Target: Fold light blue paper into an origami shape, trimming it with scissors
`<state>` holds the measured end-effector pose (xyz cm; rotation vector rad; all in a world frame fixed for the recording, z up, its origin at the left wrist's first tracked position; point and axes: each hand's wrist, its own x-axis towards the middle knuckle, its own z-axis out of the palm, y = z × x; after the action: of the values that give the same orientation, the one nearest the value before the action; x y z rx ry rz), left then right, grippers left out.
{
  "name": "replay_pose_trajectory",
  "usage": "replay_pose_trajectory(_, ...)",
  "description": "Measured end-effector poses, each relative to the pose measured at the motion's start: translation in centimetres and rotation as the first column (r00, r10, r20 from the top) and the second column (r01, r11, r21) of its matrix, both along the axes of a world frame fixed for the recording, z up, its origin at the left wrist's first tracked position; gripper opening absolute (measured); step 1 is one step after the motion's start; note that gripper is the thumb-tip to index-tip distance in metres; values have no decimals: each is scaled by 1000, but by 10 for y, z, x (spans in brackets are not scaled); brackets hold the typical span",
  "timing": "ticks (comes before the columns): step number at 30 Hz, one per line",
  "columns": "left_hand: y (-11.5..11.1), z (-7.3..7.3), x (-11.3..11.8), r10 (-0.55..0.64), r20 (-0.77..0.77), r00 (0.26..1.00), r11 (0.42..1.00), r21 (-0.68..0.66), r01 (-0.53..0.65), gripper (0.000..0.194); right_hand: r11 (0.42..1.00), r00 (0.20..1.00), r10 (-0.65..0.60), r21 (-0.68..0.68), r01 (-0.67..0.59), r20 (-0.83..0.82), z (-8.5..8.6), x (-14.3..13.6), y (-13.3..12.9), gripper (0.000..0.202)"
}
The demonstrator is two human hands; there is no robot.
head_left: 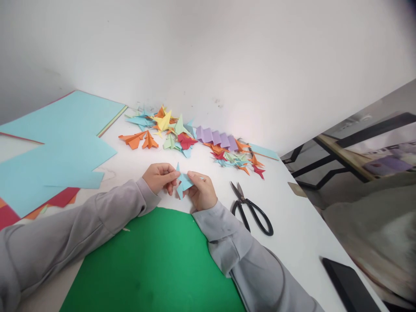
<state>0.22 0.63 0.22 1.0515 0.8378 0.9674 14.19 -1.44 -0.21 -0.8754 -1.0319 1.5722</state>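
Observation:
A small light-blue folded paper plane (183, 183) is held up between both hands, just beyond the far edge of a green sheet (156, 264). The thumb and fingers of my left hand (161, 177) pinch its left side. My right hand (202, 189) grips the right side, thumb on top and the other fingers underneath, so part of the paper is hidden. To the right of that hand, black-handled scissors (242, 198) lie on the white table with their blades slightly apart.
Folded paper planes (164, 121) in several colours are heaped along the wall, beside a purple pleated paper strip (216, 138). Large light-blue sheets (61, 158) cover the left side. A dark phone-like slab (347, 284) lies by the table's right edge; a shelf (344, 156) stands beyond.

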Motion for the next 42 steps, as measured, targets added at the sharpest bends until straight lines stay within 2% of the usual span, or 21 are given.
replay_pose_trajectory(7, -3, 1, -1, -43, -37, 998, 998, 35, 44, 35, 992, 988, -104, -86, 94, -111, 0, 3, 4, 38)
replay_pose_trajectory(10, -5, 4, -1, -45, -70, 997, 997, 55, 49, 33, 999, 999, -4, -52, 2, -35, -3, 5, 4, 34)
replay_pose_trajectory(13, -6, 7, -1, 0, -103, 995, 998, 59, 7, 31, 993, 988, 117, -27, -115, 97, -7, 6, 3, 27)
replay_pose_trajectory(20, -6, 10, 1, 93, -140, 986, 993, 85, -81, 28, 982, 962, 188, -59, -180, 199, -4, 6, 2, 30)
replay_pose_trajectory(26, -8, 12, 1, 111, -162, 981, 990, 99, -96, 28, 954, 953, 295, -75, -290, 70, 4, 11, 4, 39)
replay_pose_trajectory(33, -7, 6, 0, 67, -163, 984, 987, 153, -42, 30, 977, 962, 205, -99, -190, 182, 1, 6, 3, 30)
replay_pose_trajectory(42, -6, 8, 0, 19, -215, 976, 994, 111, 5, 36, 984, 975, 177, -27, -175, 137, -4, 7, 3, 25)
